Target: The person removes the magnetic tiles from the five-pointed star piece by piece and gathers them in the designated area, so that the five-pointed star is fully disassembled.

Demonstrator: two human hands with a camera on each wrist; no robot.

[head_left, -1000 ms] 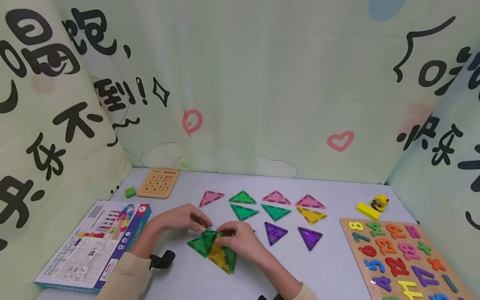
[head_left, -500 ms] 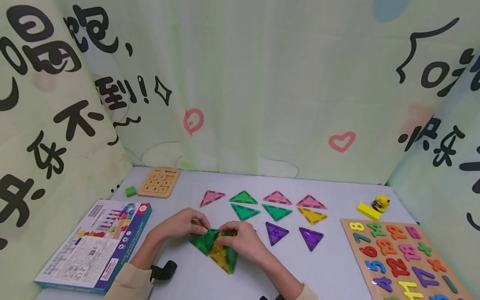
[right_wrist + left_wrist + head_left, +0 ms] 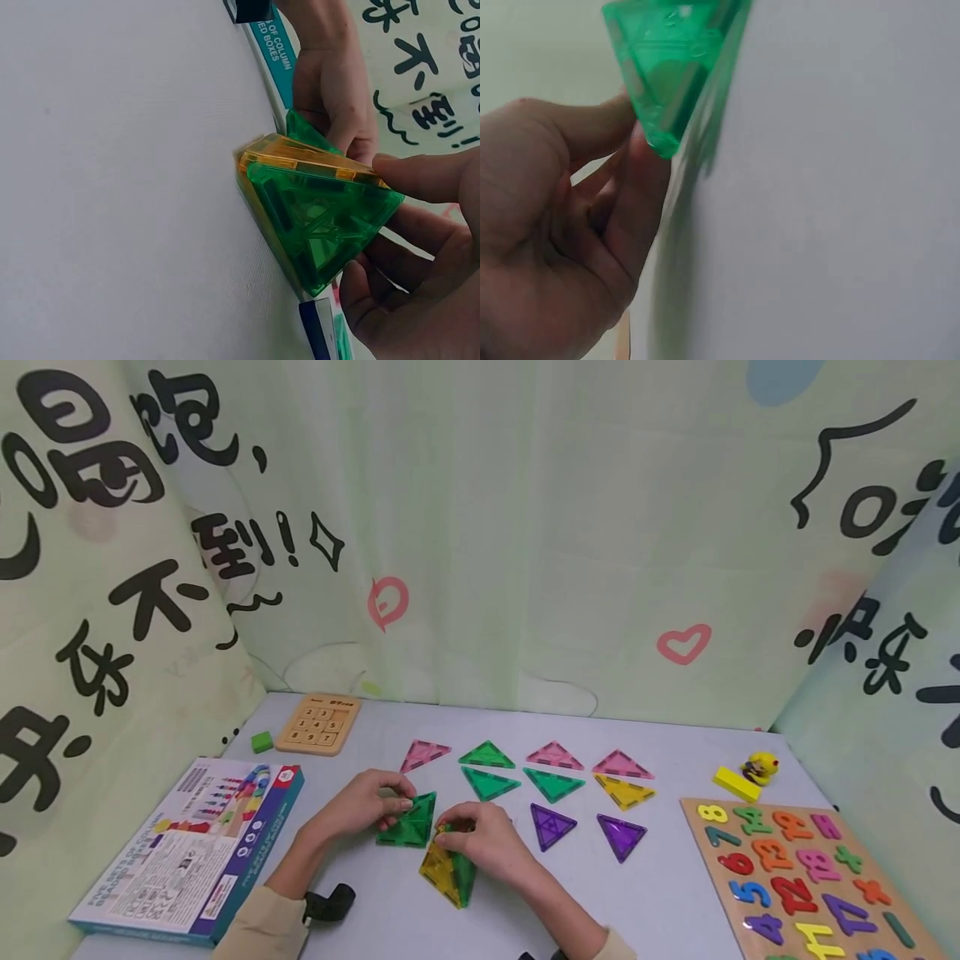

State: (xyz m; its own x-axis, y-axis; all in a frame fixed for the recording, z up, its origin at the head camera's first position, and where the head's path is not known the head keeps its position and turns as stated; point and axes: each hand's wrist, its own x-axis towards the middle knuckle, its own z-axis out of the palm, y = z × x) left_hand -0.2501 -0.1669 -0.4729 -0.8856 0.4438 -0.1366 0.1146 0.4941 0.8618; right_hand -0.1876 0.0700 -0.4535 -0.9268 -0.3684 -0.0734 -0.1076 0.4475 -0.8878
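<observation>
My left hand (image 3: 369,804) pinches a green translucent triangular magnetic tile (image 3: 412,823) by its edge, between thumb and fingers. In the left wrist view the green tile (image 3: 667,67) stands tilted close over the white table. My right hand (image 3: 486,843) grips a small pyramid of magnetic tiles (image 3: 447,870) with yellow and green faces. Seen from the right wrist, thumb and fingers hold the pyramid (image 3: 315,217) near one corner, its green face toward the camera. A gap separates the left hand's green tile from the pyramid in the head view.
Several loose triangle tiles lie behind the hands, among them a pink tile (image 3: 426,755), a yellow tile (image 3: 624,792) and a purple tile (image 3: 621,837). A box (image 3: 187,852) lies left, near a wooden number board (image 3: 318,725). A number puzzle board (image 3: 810,877) lies right, before a yellow block (image 3: 737,783).
My left hand has drawn the green tile away from the pyramid, and it has turned more upright. The right hand stays put with the pyramid.
</observation>
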